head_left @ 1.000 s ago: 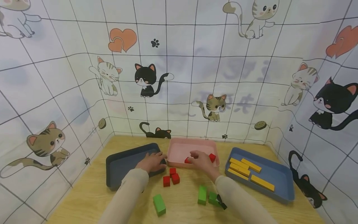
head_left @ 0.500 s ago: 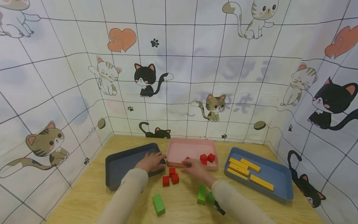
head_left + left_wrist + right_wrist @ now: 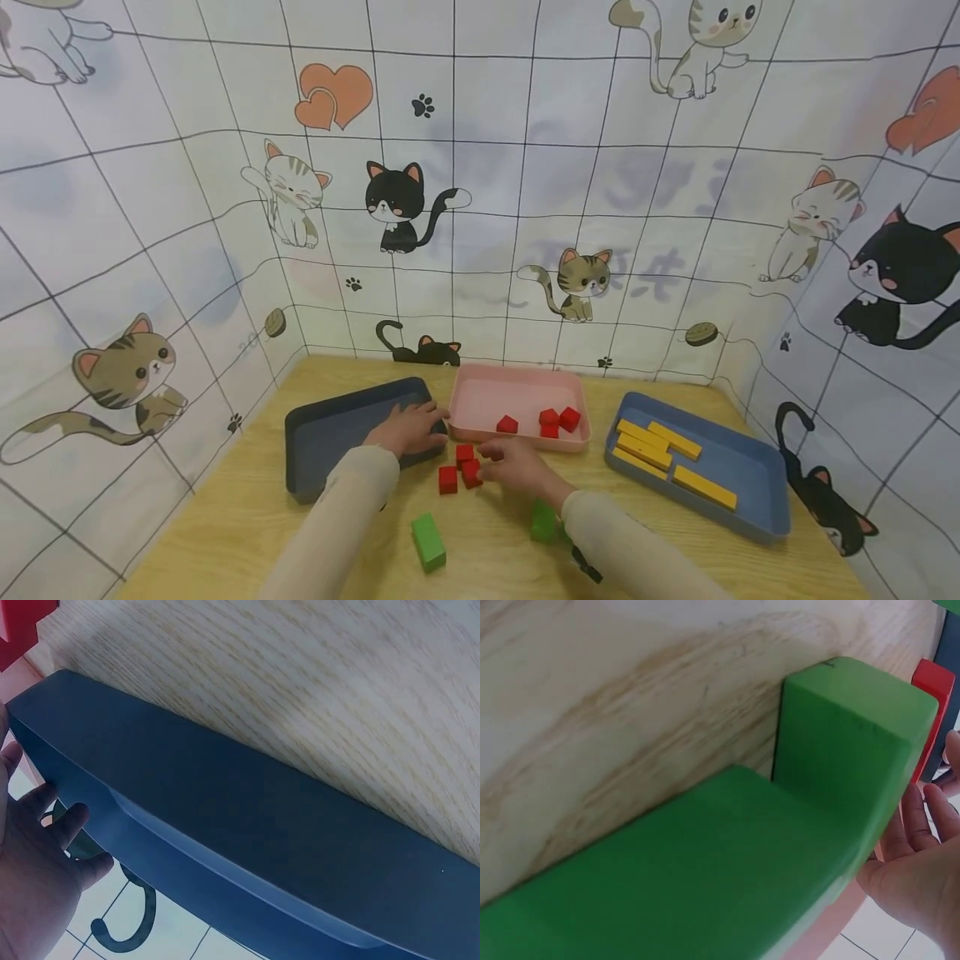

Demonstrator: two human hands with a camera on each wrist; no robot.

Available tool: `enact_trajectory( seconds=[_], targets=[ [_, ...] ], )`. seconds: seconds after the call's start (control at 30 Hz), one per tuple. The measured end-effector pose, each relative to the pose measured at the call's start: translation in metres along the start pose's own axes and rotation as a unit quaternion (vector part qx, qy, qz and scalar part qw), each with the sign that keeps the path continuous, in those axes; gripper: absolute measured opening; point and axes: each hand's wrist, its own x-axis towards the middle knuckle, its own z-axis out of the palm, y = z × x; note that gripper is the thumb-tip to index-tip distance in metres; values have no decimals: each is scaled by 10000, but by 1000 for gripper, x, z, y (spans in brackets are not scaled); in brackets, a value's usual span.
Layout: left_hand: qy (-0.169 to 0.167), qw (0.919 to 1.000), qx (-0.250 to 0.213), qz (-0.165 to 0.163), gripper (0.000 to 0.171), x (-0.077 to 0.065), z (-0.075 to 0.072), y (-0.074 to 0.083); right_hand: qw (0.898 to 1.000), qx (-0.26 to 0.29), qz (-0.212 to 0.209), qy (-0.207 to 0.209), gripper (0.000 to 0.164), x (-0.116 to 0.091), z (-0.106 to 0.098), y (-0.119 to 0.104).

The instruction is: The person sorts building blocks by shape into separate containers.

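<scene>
The right grip (image 3: 519, 467) has its fingers apart and slightly bent, its tips right beside the nearest of three red cubes (image 3: 471, 475) (whether skin meets cube, I cannot tell); the other two sit just beyond that one as seen from the right grip, all three clustered on the table (image 3: 487, 554) between the two hands; the left grip (image 3: 405, 429) lies over the right-hand end of a dark tray (image 3: 330, 454), its fingers spread along the rim in the left wrist view; most of that tray stretches away to the left of the left grip.

Straight ahead of the right grip stands a pink tray (image 3: 487, 400), its left wall close by the tips of the left grip; four red blocks (image 3: 570, 418) show in it, one by its near wall and three bunched toward its right; on the person's side of the right grip are two green blocks (image 3: 543, 523), the second largely hidden by the right sleeve (image 3: 622, 537), while a lone green block (image 3: 429, 542) lies nearer the person, between the forearms; well to the right of the right grip, a blue tray (image 3: 738, 462) holds yellow bars (image 3: 705, 487); behind everything rises a cat-printed backdrop (image 3: 487, 192).
</scene>
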Motion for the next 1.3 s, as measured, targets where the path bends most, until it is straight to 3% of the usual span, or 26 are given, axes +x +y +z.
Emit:
enact_trajectory(
  seconds=[0.3, 1.3],
  targets=[
    [-38, 10000, 17, -42, 53, 0, -2, 1, 9996, 144, 220, -125, 43, 0, 3, 2],
    [-56, 10000, 60, -9, 51, 0, -4, 4, 9994, -182, 130, -246, 23, 3, 6, 2]
  ],
)
